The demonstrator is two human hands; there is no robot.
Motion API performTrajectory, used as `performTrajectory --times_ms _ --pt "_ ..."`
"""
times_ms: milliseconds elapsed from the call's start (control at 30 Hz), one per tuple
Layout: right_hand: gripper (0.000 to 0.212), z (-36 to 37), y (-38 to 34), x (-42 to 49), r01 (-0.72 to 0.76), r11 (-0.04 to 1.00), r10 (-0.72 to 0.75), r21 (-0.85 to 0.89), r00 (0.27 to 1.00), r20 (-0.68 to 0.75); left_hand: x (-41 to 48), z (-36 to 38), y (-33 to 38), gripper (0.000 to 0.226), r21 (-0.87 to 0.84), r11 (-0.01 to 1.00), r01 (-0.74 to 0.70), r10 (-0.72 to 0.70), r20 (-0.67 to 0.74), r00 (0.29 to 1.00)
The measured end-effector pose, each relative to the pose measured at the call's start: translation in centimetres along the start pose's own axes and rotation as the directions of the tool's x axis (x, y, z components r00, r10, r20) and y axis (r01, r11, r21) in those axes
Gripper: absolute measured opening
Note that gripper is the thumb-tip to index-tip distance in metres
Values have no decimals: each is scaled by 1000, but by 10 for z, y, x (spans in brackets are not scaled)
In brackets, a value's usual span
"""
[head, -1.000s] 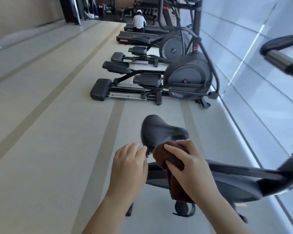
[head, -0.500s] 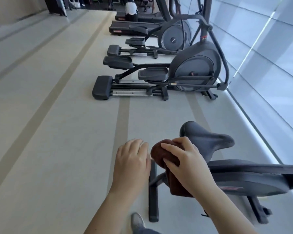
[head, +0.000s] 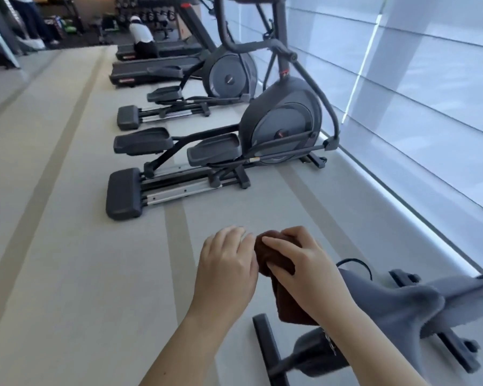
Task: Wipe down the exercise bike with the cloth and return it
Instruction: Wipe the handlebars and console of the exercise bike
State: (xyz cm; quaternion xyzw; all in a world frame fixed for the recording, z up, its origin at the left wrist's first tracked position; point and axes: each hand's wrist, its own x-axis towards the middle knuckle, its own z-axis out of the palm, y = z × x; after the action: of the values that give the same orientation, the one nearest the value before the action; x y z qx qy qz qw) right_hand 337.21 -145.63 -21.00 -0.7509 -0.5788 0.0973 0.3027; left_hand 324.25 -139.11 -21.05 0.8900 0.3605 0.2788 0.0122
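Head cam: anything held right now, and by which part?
The brown cloth: the right hand grips its bunched upper end, the rest hangs below. The left hand sits against that end; a grip there cannot be told.

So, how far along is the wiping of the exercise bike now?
Done: unclear; the blurred saddle shows no trace of wiping. In hand: the right hand grips the brown cloth, with the left hand against it, not on the saddle. Left: returning the cloth, possibly more wiping.

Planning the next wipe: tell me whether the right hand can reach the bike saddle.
Probably yes: the right hand, holding the cloth, is just beside the saddle, with nothing between them.
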Motion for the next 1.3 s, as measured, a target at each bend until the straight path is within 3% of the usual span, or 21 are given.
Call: performTrajectory --times_ms 300,600,900,1100,1300 --pt "34 22 11 104 -237 966 221 -104 964 -148 109 56 -83 25 -136 976 -171 180 55 982" --pt "34 43 3 230 -506 853 441 -125 828 -346 249 102 -158 26 -272 872 -406 439 70 896" --pt "35 4 55 270 -723 689 559 -46 571 -601 356 163 -111 28 -490 644 -588 665 -22 746" --pt "38 -42 127 285 -785 619 550 32 405 -730 423 211 -21 26 -574 450 -684 781 -119 614" --pt "40 -108 187 277 -840 524 485 142 158 -860 478 241 88 25 -607 222 -763 855 -256 452"
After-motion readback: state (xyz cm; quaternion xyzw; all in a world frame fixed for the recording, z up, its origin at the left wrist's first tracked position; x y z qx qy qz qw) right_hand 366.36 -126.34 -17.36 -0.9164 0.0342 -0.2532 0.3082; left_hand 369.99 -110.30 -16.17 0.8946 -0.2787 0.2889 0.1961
